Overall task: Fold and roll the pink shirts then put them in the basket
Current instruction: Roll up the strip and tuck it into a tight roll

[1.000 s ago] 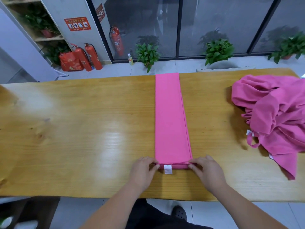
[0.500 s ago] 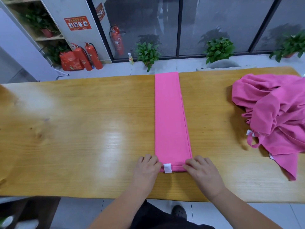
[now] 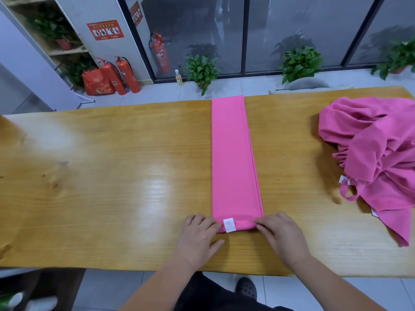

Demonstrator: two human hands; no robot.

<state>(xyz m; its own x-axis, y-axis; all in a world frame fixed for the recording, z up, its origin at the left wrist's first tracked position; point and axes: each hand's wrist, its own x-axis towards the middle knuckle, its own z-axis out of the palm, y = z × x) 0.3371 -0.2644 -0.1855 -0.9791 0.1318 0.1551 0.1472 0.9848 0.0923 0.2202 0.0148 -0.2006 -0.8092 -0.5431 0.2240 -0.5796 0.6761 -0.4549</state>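
A pink shirt (image 3: 233, 158) lies folded into a long narrow strip across the wooden table (image 3: 112, 176), running from the far edge towards me. Its near end is turned over into a small roll with a white label (image 3: 229, 225) on top. My left hand (image 3: 197, 236) pinches the roll's left corner, and my right hand (image 3: 280, 234) pinches its right corner. A heap of loose pink shirts (image 3: 377, 158) sits at the table's right end. No basket is in view.
Beyond the table's far edge are potted plants (image 3: 202, 70), red fire extinguishers (image 3: 121, 75) and a glass wall. A grey chair back (image 3: 307, 84) stands behind the table at the right. My dark shoe (image 3: 247, 288) shows below the near edge.
The near end of the strip has been turned over into a small roll, with the white label now on top of it. Both hands stayed at its corners.
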